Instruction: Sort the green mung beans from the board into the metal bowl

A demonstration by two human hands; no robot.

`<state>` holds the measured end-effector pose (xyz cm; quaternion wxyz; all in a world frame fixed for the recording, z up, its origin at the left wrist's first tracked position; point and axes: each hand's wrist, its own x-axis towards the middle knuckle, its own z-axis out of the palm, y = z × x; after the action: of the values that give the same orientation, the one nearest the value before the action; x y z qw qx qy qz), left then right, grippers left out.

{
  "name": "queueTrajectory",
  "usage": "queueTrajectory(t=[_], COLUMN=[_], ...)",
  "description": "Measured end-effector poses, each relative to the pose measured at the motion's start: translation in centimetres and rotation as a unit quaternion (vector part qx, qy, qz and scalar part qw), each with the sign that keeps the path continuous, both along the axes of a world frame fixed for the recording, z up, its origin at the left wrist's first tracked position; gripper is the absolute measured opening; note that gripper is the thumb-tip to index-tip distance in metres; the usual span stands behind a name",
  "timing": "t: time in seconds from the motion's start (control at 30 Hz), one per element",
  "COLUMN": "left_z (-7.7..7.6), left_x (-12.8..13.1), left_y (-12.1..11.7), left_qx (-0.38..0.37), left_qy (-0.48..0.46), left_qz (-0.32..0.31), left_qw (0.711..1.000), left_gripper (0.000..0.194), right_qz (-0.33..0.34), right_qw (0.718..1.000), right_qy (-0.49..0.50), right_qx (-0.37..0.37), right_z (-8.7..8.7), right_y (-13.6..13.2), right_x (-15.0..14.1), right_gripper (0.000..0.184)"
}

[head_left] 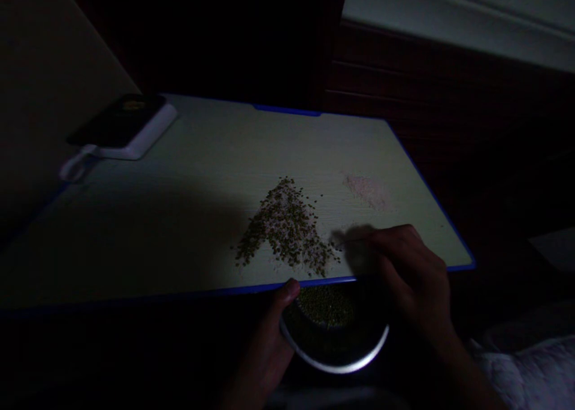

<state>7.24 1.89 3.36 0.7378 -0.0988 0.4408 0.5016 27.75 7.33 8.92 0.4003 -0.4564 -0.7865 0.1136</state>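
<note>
A pile of green beans mixed with pale grains point(287, 227) is spread near the front edge of a light table top point(202, 152). My left hand point(274, 338) is closed on the rim of a round metal bowl point(344, 368), its thumb up by the table's blue edge. Green beans point(327, 305) lie in the bowl, just below that edge. Over the table, my right hand point(411, 272) pinches a thin, stick-like utensil point(354, 240). Its tip is by the right side of the pile; its exact kind is too dark to tell.
A small heap of pale grains point(368, 191) lies apart, to the right of the pile. At the far left corner sits a white box-like device point(144, 137) with a dark top and a strap. Light quilted cloth point(530, 368) is at the lower right.
</note>
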Motion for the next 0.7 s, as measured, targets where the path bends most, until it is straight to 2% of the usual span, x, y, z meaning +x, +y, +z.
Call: queueTrajectory(t=[0.1, 0.23, 0.37, 0.57, 0.7], left_z=[0.0, 0.0, -0.1, 0.3, 0.5], left_x=[-0.1, -0.2, -0.1, 0.1, 0.1], left_y=[0.0, -0.1, -0.1, 0.3, 0.2], left_qx=[-0.010, -0.007, -0.006, -0.027, -0.027], left_qy=[-0.001, 0.006, 0.004, 0.023, 0.031], left_qz=[-0.015, -0.001, 0.005, -0.011, 0.004], left_qw=[1.000, 1.000, 1.000, 0.999, 0.999], left_gripper=[0.025, 0.028, 0.031, 0.017, 0.020], right_qz=[0.023, -0.014, -0.021, -0.049, -0.047], right_qw=[0.999, 0.998, 0.998, 0.998, 0.998], right_qy=[0.026, 0.055, 0.054, 0.022, 0.038], right_qx=[-0.011, -0.033, -0.035, -0.023, -0.032], right_z=[0.1, 0.0, -0.3, -0.6, -0.5], right_y=[-0.2, -0.6, -1.0, -1.3, -1.3], right_x=[0.0, 0.3, 0.5, 0.6, 0.5], right_gripper=[0.023, 0.018, 0.017, 0.016, 0.015])
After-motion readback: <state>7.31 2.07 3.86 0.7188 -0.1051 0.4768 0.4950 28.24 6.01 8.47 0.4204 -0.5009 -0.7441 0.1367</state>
